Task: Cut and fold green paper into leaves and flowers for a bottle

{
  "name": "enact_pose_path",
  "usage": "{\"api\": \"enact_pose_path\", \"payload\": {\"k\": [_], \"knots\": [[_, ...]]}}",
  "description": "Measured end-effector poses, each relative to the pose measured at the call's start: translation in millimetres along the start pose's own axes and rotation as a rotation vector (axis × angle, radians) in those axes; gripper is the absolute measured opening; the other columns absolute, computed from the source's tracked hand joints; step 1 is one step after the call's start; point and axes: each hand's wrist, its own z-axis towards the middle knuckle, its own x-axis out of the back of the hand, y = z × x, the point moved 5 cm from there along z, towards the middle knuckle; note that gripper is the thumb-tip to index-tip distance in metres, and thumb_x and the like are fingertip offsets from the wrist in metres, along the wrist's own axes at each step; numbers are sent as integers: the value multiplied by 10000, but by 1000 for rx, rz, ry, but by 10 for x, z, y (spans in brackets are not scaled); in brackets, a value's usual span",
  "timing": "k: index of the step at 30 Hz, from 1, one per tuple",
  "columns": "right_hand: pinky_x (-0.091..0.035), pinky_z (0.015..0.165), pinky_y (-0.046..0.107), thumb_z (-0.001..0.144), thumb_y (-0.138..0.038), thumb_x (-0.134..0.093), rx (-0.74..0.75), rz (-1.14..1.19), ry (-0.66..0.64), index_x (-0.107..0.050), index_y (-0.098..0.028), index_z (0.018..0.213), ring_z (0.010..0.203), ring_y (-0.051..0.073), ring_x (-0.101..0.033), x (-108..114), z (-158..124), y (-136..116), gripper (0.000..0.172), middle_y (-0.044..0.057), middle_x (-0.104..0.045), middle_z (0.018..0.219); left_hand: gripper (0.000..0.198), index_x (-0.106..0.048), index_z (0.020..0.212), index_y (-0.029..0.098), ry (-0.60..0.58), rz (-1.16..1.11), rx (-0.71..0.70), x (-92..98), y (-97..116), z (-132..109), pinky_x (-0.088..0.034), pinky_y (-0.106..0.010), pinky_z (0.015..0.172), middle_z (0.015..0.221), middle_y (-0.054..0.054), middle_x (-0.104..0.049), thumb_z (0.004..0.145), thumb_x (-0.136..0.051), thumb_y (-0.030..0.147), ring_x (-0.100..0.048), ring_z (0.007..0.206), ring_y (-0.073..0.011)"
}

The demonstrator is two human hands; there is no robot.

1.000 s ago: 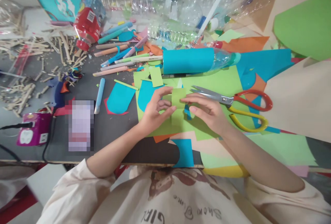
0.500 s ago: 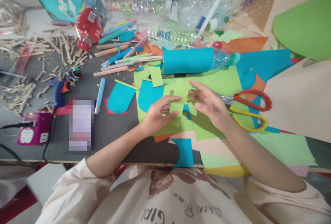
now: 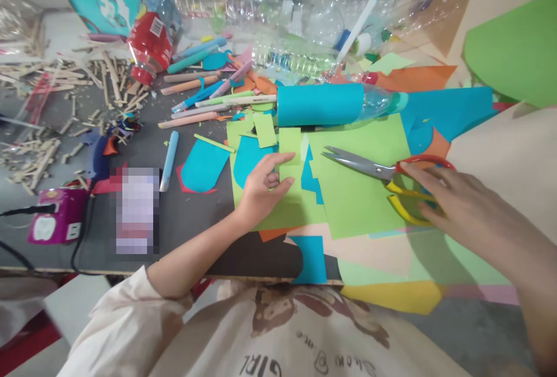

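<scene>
My left hand [image 3: 263, 191] rests over the light green paper, index finger and thumb apart, the other fingers curled. Its index fingertip lies across a small light green paper strip [image 3: 289, 142]. My right hand [image 3: 461, 206] is at the red and yellow handles of a pair of scissors [image 3: 385, 172], fingers stretched over the red loop and the thumb over the yellow one. No firm grip shows. The scissors lie with parted blades on a light green sheet [image 3: 361, 203]. Jagged blue paper [image 3: 310, 177] shows between the green pieces. Behind my hands lies a bottle wrapped in blue paper [image 3: 319, 104].
Left of my hands are blue rounded paper pieces [image 3: 204, 163], a blue paper roll [image 3: 169, 161], a phone [image 3: 137, 209] and a glue gun [image 3: 96, 151] with its cord. Wooden stick bits [image 3: 41, 162], a red-labelled bottle [image 3: 149, 46] and clear plastic bottles [image 3: 296, 55] lie farther back.
My right hand has moved right, from the green paper to the scissors' handles. My left hand stays nearly in place over the paper strip, which now shows at its fingertip.
</scene>
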Motion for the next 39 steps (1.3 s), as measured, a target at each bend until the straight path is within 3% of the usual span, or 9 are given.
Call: {"api": "enact_pose_path", "payload": {"k": [3, 8, 13, 18, 21, 26, 31, 36, 39], "knots": [[-532, 830, 445, 840, -120, -440, 15, -9, -1, -487, -109, 1392, 881, 318, -603, -91, 97, 2, 554, 189, -599, 1070, 365, -648, 1206, 253, -7, 10, -16, -2, 1, 1, -376, -209, 495, 1213, -85, -615, 848, -604, 196, -289, 547, -47], [-510, 834, 413, 812, -134, -506, -21, 90, -55, -556, -173, 1278, 933, 309, -600, -109, 220, 67, 470, 155, -591, 975, 382, -622, 1239, 267, -2, 16, -52, -1, 10, 1, -352, -200, 467, 1215, -83, -608, 864, -595, 199, -269, 528, -34], [-509, 775, 402, 852, -215, -484, -42, 191, -2, -484, -238, 1239, 1068, 324, -619, 37, 173, 81, 388, 167, -605, 1137, 363, -615, 1209, 257, 5, -2, -45, 9, 36, -14, -383, -175, 462, 1231, -81, -596, 851, -597, 199, -327, 512, -12], [-515, 641, 365, 893, -404, -519, -189, 357, -169, -462, -287, 1137, 805, 276, -677, 83, 113, 42, 276, 107, -640, 994, 353, -606, 1213, 256, -13, 39, -108, 13, 64, -32, -461, -186, 530, 1256, -88, -594, 864, -597, 207, -449, 581, -32], [-516, 640, 381, 902, -550, -473, -105, 338, -203, -469, -281, 1101, 827, 292, -680, 134, 130, -87, 335, 114, -639, 1017, 345, -591, 1241, 239, -42, 57, -164, 5, 80, -39, -482, -181, 549, 1242, -103, -600, 897, -590, 260, -553, 704, -72], [-533, 672, 412, 917, -726, -244, 64, 307, -134, -480, -241, 1083, 858, 308, -676, 211, 218, -301, 564, 138, -653, 1010, 347, -588, 1251, 217, -67, 54, -264, -3, 115, -51, -472, -148, 524, 1226, -120, -611, 909, -596, 273, -615, 849, -115], [-542, 665, 416, 911, -748, -135, 184, 271, -55, -518, -214, 1073, 845, 304, -687, 279, 331, -456, 676, 150, -664, 1002, 359, -599, 1258, 217, -95, 32, -321, -20, 125, -63, -462, -145, 516, 1218, -125, -620, 899, -607, 221, -617, 870, -122], [-534, 569, 408, 889, -779, -193, 181, 267, -124, -537, -227, 1121, 783, 298, -695, 249, 390, -490, 691, 125, -667, 1027, 351, -608, 1248, 212, -129, 31, -332, -45, 150, -68, -472, -151, 527, 1205, -131, -635, 897, -598, 190, -630, 1008, -168], [-541, 585, 409, 887, -777, -221, 159, 278, -140, -556, -230, 1108, 790, 296, -693, 253, 406, -492, 679, 127, -665, 1025, 351, -620, 1239, 214, -138, 37, -317, -51, 161, -72, -480, -161, 528, 1202, -134, -646, 891, -598, 181, -619, 1092, -202]]}}
